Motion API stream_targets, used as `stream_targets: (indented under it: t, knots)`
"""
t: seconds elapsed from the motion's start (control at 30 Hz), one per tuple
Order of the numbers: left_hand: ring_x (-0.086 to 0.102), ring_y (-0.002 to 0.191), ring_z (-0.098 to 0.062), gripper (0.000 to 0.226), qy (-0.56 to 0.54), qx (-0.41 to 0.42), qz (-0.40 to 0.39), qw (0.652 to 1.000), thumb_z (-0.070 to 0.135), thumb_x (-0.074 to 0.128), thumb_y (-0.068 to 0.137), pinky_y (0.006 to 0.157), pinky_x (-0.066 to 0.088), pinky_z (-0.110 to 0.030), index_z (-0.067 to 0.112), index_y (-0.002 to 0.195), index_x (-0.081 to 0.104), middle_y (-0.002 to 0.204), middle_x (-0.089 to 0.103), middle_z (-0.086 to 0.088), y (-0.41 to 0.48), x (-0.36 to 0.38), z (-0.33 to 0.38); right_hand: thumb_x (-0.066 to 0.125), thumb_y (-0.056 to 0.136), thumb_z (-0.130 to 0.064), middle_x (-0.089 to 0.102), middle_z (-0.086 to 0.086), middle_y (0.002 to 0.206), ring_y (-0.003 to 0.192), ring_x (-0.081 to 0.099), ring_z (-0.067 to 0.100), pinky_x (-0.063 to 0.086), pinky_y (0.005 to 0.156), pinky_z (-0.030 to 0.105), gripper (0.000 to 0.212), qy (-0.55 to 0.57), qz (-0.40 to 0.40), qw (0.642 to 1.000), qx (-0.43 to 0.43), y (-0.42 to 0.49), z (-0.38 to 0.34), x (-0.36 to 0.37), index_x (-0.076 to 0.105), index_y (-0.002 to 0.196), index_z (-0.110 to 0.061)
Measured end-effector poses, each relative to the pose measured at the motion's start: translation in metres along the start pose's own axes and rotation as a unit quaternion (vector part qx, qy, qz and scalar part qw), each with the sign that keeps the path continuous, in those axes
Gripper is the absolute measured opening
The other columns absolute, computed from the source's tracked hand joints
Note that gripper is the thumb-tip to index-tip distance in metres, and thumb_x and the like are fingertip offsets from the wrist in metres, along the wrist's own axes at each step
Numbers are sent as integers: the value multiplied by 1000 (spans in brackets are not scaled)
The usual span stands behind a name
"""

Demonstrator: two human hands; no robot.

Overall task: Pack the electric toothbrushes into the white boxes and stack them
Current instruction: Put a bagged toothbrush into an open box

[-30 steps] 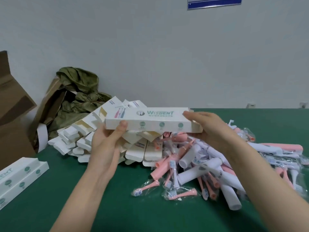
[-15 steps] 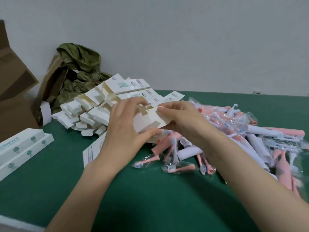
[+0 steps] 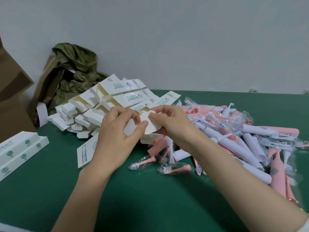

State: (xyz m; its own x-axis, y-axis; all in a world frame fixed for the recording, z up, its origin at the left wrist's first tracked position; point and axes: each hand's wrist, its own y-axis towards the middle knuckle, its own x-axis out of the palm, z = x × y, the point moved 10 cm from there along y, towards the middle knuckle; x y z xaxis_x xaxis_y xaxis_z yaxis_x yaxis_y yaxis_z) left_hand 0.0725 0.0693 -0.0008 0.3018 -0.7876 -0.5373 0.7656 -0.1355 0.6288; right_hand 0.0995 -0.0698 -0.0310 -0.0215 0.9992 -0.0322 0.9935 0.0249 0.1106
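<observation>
I hold one white toothbrush box [image 3: 87, 150] lengthwise, its far end raised and its near end low over the green table [image 3: 150, 198]. My left hand [image 3: 117, 136] wraps the box's upper part from the left. My right hand [image 3: 168, 123] pinches the rounded end flap [image 3: 150, 127] with thumb and fingers. A pile of open white boxes [image 3: 103, 106] lies behind my hands. To the right spreads a heap of pink and white electric toothbrushes [image 3: 242, 139] and bagged brush heads [image 3: 173, 168].
Two closed white boxes [image 3: 18, 153] lie side by side at the left edge. Brown cardboard cartons [image 3: 11, 91] and an olive-green cloth bag [image 3: 76, 71] stand at the back left against the wall.
The box went from level and broadside at chest height to end-on and tilted down. Both hands shifted to its far end, and my right fingers now pinch the flap.
</observation>
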Motion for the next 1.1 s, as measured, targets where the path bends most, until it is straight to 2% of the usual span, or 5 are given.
stream_targets:
  t: [0.2, 0.43, 0.57, 0.8, 1.1]
  knots:
    - [36, 107, 5, 65, 59, 30, -102, 993, 71, 50, 60, 85, 30, -21, 48, 121, 48, 112, 41, 24, 11, 23, 11, 56, 92, -5, 64, 12, 83, 73, 63, 20, 58, 69, 29, 5, 9, 15, 1000, -17, 4, -10, -20, 61, 92, -4]
    - [48, 110, -13, 58, 93, 64, -39, 993, 50, 56, 69, 88, 39, -32, 31, 124, 55, 115, 55, 12, 16, 21, 18, 53, 96, -15, 70, 5, 77, 67, 67, 15, 58, 73, 28, 17, -139, 61, 987, -57, -2, -35, -67, 65, 93, -3]
    - [48, 103, -16, 62, 82, 57, -1, 995, 54, 43, 66, 82, 38, -32, 28, 121, 56, 108, 56, 4, 13, 13, 13, 60, 86, -8, 69, 16, 98, 76, 54, 20, 44, 70, 28, 16, -607, 78, 790, 50, -7, -13, -131, 66, 97, 2]
    - [48, 105, -15, 61, 73, 62, -13, 995, 55, 47, 67, 89, 40, -34, 30, 122, 56, 108, 55, 7, 10, 23, 11, 57, 85, -20, 38, 3, 58, 49, 34, 16, 28, 46, 23, 33, -706, 57, 689, 151, -15, 25, -151, 36, 60, -12]
    - [49, 100, -15, 62, 101, 85, -21, 991, 54, 45, 68, 82, 36, -30, 24, 121, 60, 103, 54, 8, 9, 30, 17, 47, 97, -34, 58, -3, 93, 74, 51, 12, 38, 67, 28, 15, -635, -27, 770, 63, -10, -3, -142, 55, 94, -22]
